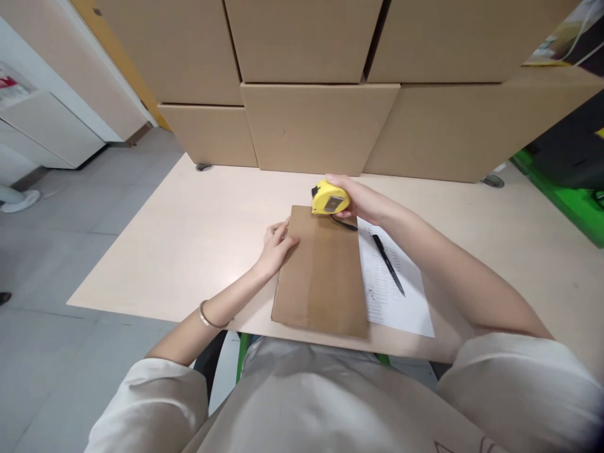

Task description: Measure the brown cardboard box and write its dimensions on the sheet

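My right grip [352, 198] is closed around a yellow tape measure with a hard casing [325, 199], which sits at the far end of a flat, brown cardboard box [323, 274]; whether the casing rests on the box or hovers just above it, I cannot tell. A thin black strap [344, 223] trails from it over the cardboard. The box lies directly in front of me, its long axis running away from my body, so from my right grip most of its length stretches back toward me. My left grip [278, 245] is nearer its left side: loosely open, thumb on the top face, fingers spread beside the edge, not wrapped around it. The near end lies just inside the front edge of the pale wooden counter [189, 233]. On the right, a white printed sheet [401, 302] bearing a slim black pen [389, 265] adjoins the box; beyond, stacked brown cartons [321, 129] wall off the back. The counter's wider reach is leftward.
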### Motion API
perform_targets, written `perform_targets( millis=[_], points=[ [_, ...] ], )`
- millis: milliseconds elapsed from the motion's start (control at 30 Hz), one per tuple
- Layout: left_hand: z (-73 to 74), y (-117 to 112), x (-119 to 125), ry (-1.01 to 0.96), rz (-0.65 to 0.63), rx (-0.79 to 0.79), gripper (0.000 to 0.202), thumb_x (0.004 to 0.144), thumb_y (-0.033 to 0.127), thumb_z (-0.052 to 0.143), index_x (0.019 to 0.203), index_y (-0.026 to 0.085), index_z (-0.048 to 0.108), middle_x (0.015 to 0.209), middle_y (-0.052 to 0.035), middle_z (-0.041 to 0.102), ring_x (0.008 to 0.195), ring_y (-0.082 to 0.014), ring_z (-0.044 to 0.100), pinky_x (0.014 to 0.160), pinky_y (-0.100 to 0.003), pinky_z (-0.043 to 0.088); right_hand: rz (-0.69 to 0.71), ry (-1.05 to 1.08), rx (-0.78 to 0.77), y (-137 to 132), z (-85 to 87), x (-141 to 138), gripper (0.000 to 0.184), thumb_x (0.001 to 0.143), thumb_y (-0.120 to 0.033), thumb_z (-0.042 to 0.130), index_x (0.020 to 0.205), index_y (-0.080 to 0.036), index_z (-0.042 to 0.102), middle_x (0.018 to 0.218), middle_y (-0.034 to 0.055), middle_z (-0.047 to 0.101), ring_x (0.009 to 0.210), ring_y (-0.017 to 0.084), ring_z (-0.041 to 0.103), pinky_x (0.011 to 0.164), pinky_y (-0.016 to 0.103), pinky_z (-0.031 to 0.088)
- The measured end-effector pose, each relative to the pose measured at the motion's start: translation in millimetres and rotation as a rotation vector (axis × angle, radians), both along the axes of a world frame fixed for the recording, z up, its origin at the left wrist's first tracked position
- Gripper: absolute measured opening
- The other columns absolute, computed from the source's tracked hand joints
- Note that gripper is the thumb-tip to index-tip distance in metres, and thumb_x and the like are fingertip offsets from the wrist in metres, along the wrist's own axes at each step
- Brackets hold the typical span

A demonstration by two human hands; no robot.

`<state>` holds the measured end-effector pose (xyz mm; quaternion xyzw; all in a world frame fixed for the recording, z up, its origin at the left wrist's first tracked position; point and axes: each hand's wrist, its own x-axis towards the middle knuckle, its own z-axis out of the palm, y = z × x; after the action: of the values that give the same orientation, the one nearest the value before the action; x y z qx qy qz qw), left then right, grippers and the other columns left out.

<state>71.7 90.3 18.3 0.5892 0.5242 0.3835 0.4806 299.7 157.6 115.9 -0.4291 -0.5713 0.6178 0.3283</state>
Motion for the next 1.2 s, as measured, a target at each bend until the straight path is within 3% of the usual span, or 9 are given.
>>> perform_targets(
  millis=[67,167,267,367,433,633,767,867,1200],
  points=[
    [-1.5,1,-5,0.136,0.122,0.005,0.071,0.086,0.053,0.069,0.151,0.023,0.060,0.160,-0.0155,0.046,0.161,-0.0382,0.029,0.134,-0.055,0.020,0.031,-0.058,0.022,7,-4.6,-18,0.049,0.089,-0.071,0.066,0.085,-0.022,0.061,0.069,-0.0006,0.058,0.050,0.011,0.039,0.045,0.026,0.025],
    [1.5,5,-5,0.127,0.129,0.048,0.084,0.085,0.058,0.074,0.156,0.019,0.052,0.162,-0.0189,0.043,0.162,-0.0358,0.028,0.135,-0.052,0.020,0.050,-0.202,0.076,13,-7.3,-44,0.058,0.090,-0.080,0.060,0.080,-0.022,0.060,0.065,0.0005,0.056,0.050,0.013,0.041,0.048,0.028,0.031],
    [4.9,14,2,0.029,0.059,0.101,0.078,0.086,0.055,0.075,0.152,0.018,0.054,0.160,-0.0195,0.051,0.158,-0.0371,0.039,0.132,-0.052,0.028,0.022,-0.395,0.171,13,-4.7,-59,0.062,0.089,-0.083,0.059,0.076,-0.022,0.058,0.063,0.0017,0.056,0.054,0.015,0.046,0.052,0.030,0.035],
    [2.6,22,9,-0.195,-0.079,0.043,0.071,0.088,0.051,0.071,0.152,0.024,0.055,0.155,-0.0135,0.062,0.151,-0.0387,0.051,0.126,-0.057,0.039,-0.029,-0.557,0.261,9,0.4,-59,0.060,0.089,-0.080,0.063,0.079,-0.022,0.059,0.068,0.0041,0.061,0.058,0.017,0.052,0.056,0.030,0.038],
    [-1.9,25,11,-0.298,-0.115,-0.006,0.080,0.088,0.050,0.070,0.161,0.030,0.046,0.164,-0.0091,0.056,0.155,-0.0382,0.047,0.127,-0.058,0.039,-0.025,-0.599,0.263,7,2.4,-51,0.058,0.091,-0.078,0.062,0.081,-0.021,0.060,0.070,0.0049,0.063,0.058,0.017,0.054,0.056,0.031,0.039],
    [-10.4,26,10,-0.273,-0.080,-0.101,0.097,0.090,0.046,0.064,0.175,0.030,0.019,0.185,-0.0012,0.013,0.170,-0.0304,0.016,0.137,-0.050,0.020,-0.081,-0.536,0.160,-5,-3.3,10,0.044,0.095,-0.064,0.061,0.084,-0.021,0.064,0.079,0.0033,0.063,0.055,0.014,0.053,0.051,0.028,0.040],
    [-8.9,24,9,-0.253,-0.095,-0.085,0.096,0.093,0.046,0.062,0.176,0.028,0.016,0.185,-0.0017,0.014,0.170,-0.0313,0.016,0.138,-0.051,0.016,-0.199,-0.473,0.119,-18,-10.8,64,0.034,0.096,-0.051,0.059,0.084,-0.020,0.068,0.081,0.0048,0.066,0.059,0.015,0.055,0.051,0.027,0.041],
    [-8.6,23,9,-0.243,-0.102,-0.081,0.095,0.094,0.045,0.060,0.176,0.029,0.014,0.184,-0.0019,0.018,0.170,-0.0319,0.018,0.138,-0.052,0.016,-0.249,-0.459,0.089,-23,-19.7,89,0.035,0.094,-0.053,0.061,0.082,-0.021,0.069,0.074,0.0050,0.067,0.054,0.016,0.051,0.049,0.029,0.039],
    [-6.1,21,9,-0.260,-0.108,-0.114,0.096,0.095,0.046,0.060,0.176,0.033,0.010,0.184,0.0000,0.019,0.169,-0.0338,0.021,0.137,-0.056,0.018,-0.288,-0.391,0.074,-23,-45.5,98,0.041,0.093,-0.059,0.059,0.078,-0.022,0.067,0.067,0.0044,0.064,0.052,0.016,0.048,0.049,0.030,0.036]
  ],
)
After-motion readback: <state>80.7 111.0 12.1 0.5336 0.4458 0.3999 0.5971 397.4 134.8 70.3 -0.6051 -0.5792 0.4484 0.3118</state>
